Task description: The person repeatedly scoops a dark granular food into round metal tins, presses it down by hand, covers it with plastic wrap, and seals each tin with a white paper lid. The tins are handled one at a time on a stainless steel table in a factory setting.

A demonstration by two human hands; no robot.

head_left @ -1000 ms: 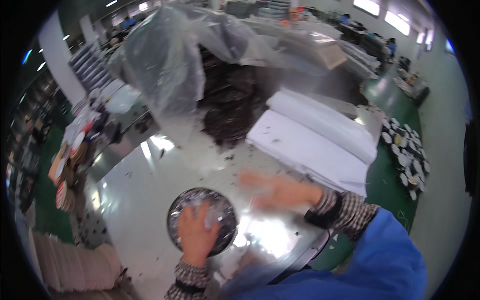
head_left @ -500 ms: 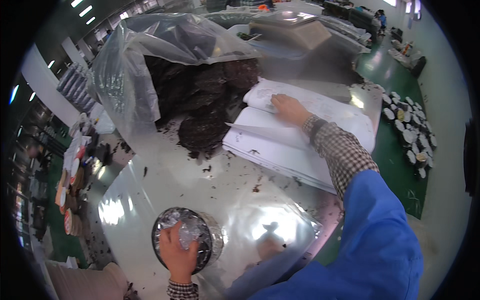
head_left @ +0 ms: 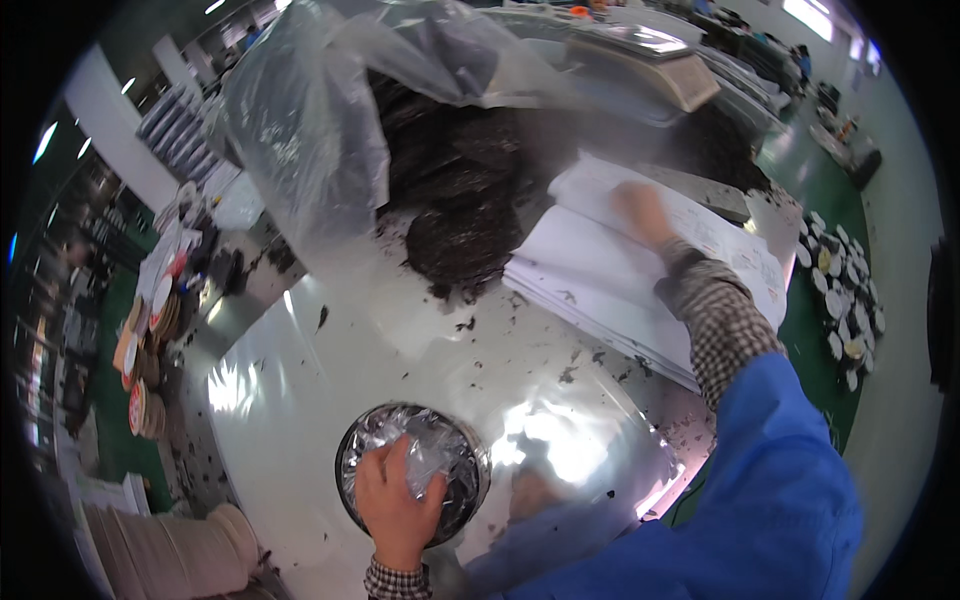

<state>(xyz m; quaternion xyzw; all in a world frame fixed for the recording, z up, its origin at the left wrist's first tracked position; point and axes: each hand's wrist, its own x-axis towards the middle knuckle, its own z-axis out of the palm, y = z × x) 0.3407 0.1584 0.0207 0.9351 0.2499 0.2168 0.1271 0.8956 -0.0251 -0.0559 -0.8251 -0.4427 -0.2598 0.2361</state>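
On the shiny metal table (head_left: 310, 360), a round dark-rimmed tin (head_left: 483, 474) stands near the front, lined with crumpled clear plastic film (head_left: 430, 455). My left hand (head_left: 402, 510) reaches into it from the near side, its curled fingers and thumb gripping the film. My right hand (head_left: 645, 212), smeared by motion, lies over the upper part of a stack of white printed papers (head_left: 610, 285) at the right. Its fingertips do not show clearly. Beyond the tin sits a pile of dark brown, flaky round cakes (head_left: 460, 235), partly inside a large clear plastic bag (head_left: 310, 150).
Dark crumbs lie scattered over the metal. A scale (head_left: 640, 60) stands behind the papers, beside a flat grey bar (head_left: 700, 190). At lower left is a beige ribbed roll (head_left: 170, 550). Many white round-topped items (head_left: 840, 290) cover the green floor at right.
The view has shifted, so the table's things appear farther right or lower. My right hand has slid over the papers, and a raised sheet edge now lies flat. My left hand stays in the tin.
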